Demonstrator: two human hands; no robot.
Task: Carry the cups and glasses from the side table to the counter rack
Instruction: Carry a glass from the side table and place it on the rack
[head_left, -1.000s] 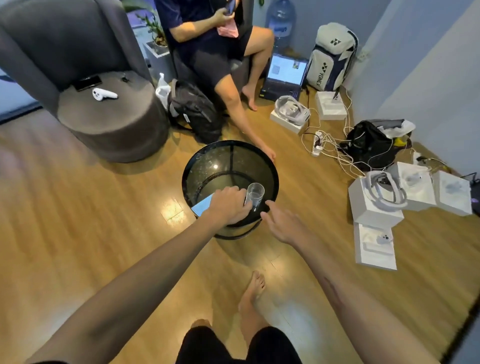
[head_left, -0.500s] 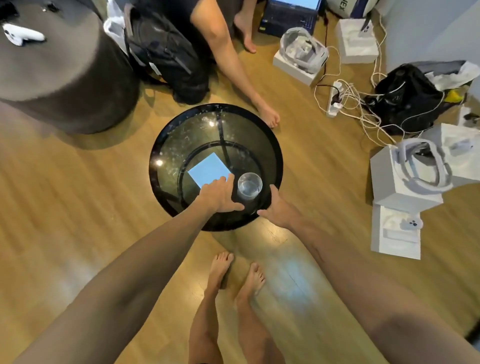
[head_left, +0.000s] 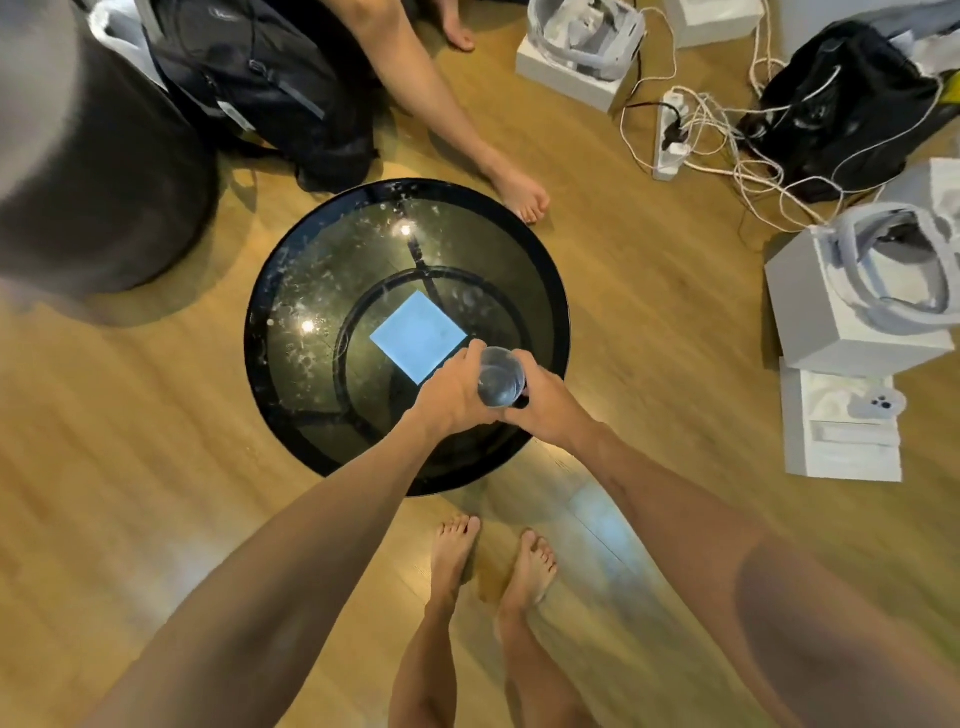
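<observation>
I see both hands' fingers wrapped around the glass (head_left: 500, 383), left hand (head_left: 453, 396) and right hand (head_left: 546, 402), above the table's (head_left: 291, 291) near right edge.

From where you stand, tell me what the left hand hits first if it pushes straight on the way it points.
The left hand already grips the clear glass, so that comes first. Past it, likely the right hand on the glass's other side, though depth is hard to judge.
</observation>
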